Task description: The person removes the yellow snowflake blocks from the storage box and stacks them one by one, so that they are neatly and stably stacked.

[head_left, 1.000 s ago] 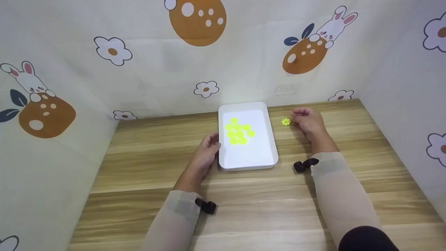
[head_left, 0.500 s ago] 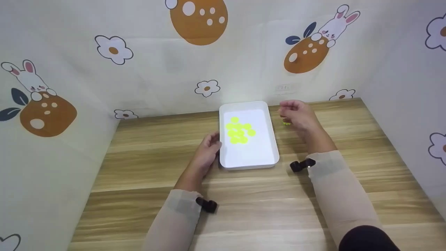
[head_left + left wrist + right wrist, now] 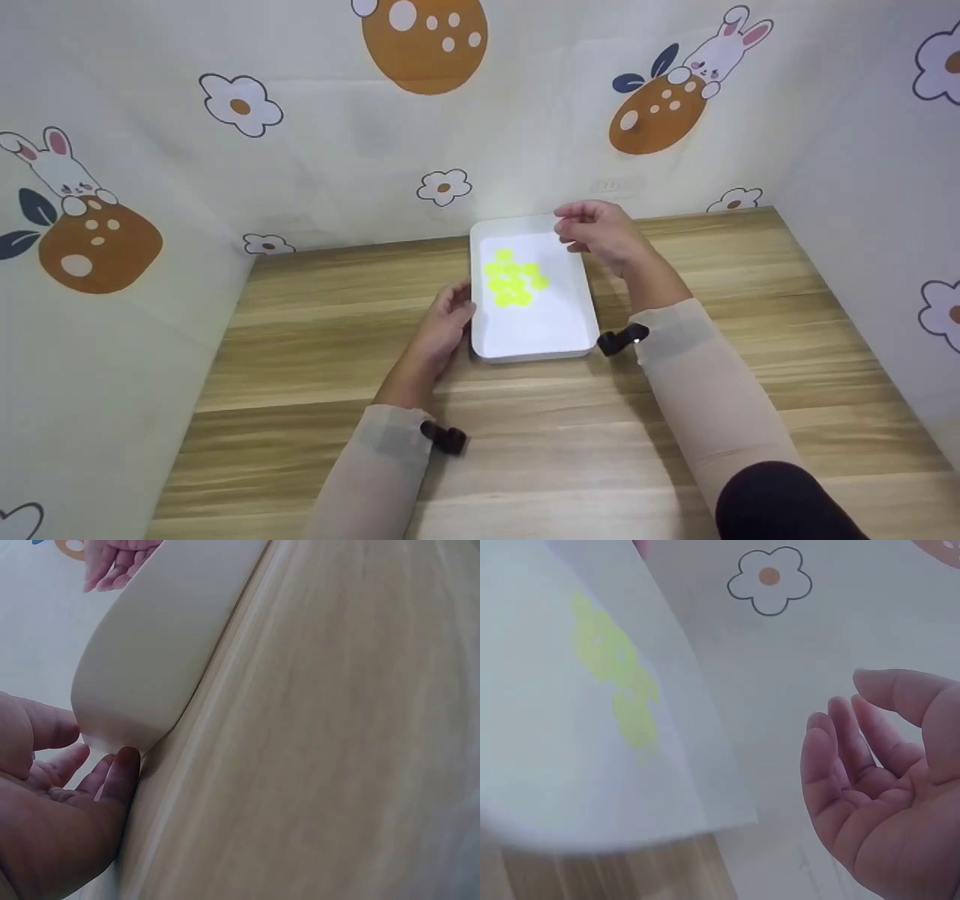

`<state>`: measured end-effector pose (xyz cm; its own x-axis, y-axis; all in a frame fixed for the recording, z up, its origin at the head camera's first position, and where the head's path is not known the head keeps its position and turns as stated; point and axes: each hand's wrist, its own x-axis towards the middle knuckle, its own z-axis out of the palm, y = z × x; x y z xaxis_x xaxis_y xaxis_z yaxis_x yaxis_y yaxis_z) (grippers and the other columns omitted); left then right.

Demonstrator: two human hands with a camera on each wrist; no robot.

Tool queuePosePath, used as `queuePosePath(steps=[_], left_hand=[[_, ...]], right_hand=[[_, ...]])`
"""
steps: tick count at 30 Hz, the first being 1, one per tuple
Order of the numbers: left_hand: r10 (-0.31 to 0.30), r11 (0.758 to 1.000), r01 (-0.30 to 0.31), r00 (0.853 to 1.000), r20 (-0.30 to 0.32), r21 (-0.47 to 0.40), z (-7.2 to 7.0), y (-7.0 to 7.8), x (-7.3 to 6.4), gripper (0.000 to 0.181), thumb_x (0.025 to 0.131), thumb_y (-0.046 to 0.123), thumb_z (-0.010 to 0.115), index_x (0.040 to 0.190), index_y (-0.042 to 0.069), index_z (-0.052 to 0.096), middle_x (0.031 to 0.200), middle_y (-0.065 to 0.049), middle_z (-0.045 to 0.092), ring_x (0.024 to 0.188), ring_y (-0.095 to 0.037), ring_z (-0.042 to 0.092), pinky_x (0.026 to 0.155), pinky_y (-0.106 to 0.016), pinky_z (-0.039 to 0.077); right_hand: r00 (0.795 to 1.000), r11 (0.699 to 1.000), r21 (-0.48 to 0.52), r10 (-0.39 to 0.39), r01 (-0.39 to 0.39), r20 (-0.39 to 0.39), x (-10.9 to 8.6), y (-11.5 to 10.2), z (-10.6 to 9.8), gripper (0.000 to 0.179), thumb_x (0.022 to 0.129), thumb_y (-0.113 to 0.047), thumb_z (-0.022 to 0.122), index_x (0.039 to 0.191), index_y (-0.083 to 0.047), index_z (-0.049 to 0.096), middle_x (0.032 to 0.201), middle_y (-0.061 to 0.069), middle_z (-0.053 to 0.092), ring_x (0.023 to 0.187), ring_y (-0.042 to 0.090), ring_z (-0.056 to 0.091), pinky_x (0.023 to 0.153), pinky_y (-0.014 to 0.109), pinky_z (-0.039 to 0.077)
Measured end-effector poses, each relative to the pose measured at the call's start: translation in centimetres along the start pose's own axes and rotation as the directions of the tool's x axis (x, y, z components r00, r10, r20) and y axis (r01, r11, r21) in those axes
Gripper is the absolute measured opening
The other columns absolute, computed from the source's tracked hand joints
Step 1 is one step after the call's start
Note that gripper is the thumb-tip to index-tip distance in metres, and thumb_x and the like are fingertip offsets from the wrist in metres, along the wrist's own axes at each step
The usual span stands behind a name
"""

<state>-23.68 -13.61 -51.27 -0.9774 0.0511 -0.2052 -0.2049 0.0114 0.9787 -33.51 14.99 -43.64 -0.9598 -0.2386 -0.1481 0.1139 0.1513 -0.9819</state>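
A white rectangular tray (image 3: 534, 330) lies on the wooden table against the back wall, with several bright yellow notched discs (image 3: 514, 285) clustered in it. My left hand (image 3: 442, 330) rests at the tray's left side, its fingertips against the outer wall; in the left wrist view, its thumb (image 3: 124, 772) meets the tray's lower edge. Over the tray's far right corner hangs my right hand (image 3: 600, 232). Close up in the right wrist view, the right hand (image 3: 885, 787) has loosely bent fingers around nothing. The spot of the single disc beside the tray is hidden behind the right hand.
A pale wall cloth (image 3: 337, 165) printed with rabbits, fruit and flowers rises behind the table and on both sides. A black wrist camera (image 3: 622, 340) sits by the tray's near right corner, another camera (image 3: 444, 437) by the left wrist.
My right hand has moved left from beside the single disc to above the tray's far right corner, and that disc has gone out of sight. The left hand and tray have stayed put.
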Motion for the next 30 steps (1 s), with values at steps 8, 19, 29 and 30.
queuePosePath(steps=[8,19,29,30], left_hand=[[-0.005,1.000,0.005,1.000,-0.006,0.005,0.0,0.1,0.0,0.053,0.108,0.004,0.050,0.161,0.003,0.042,0.164,-0.019,0.047,0.155,-0.032,0.043,0.133,-0.046,0.034],[-0.028,0.999,0.029,1.000,-0.007,0.031,0.0,0.2,0.0,0.054,0.109,0.008,0.051,0.162,0.004,0.040,0.166,-0.017,0.045,0.159,-0.030,0.039,0.134,-0.045,0.032],[-0.020,1.000,0.020,1.000,-0.014,0.021,0.0,0.1,0.0,0.053,0.109,0.006,0.052,0.161,0.004,0.042,0.165,-0.017,0.047,0.157,-0.030,0.042,0.133,-0.045,0.034],[-0.021,0.999,0.022,1.000,-0.016,0.023,0.0,0.2,0.0,0.053,0.109,0.006,0.052,0.161,0.004,0.042,0.165,-0.017,0.047,0.157,-0.030,0.043,0.133,-0.045,0.035]], right_hand=[[0.993,0.995,-0.037,0.095,-0.093,0.067,2.2,-0.3,1.8,0.038,0.103,-0.022,0.072,0.139,-0.010,0.065,0.126,0.009,0.068,0.121,0.033,0.066,0.099,0.031,0.062],[0.980,0.983,-0.017,0.184,-0.183,0.078,4.5,1.0,3.5,0.047,0.099,-0.015,0.075,0.144,-0.006,0.063,0.115,0.005,0.069,0.108,0.025,0.065,0.102,0.036,0.060],[0.981,0.966,-0.194,0.188,-0.173,0.058,5.2,2.6,4.4,0.044,0.096,-0.013,0.078,0.138,-0.009,0.067,0.110,0.003,0.066,0.100,0.023,0.060,0.097,0.037,0.054],[0.981,0.960,-0.222,0.189,-0.174,0.051,5.1,2.6,4.4,0.042,0.096,-0.014,0.078,0.137,-0.010,0.067,0.111,0.003,0.066,0.100,0.022,0.060,0.096,0.036,0.054]])
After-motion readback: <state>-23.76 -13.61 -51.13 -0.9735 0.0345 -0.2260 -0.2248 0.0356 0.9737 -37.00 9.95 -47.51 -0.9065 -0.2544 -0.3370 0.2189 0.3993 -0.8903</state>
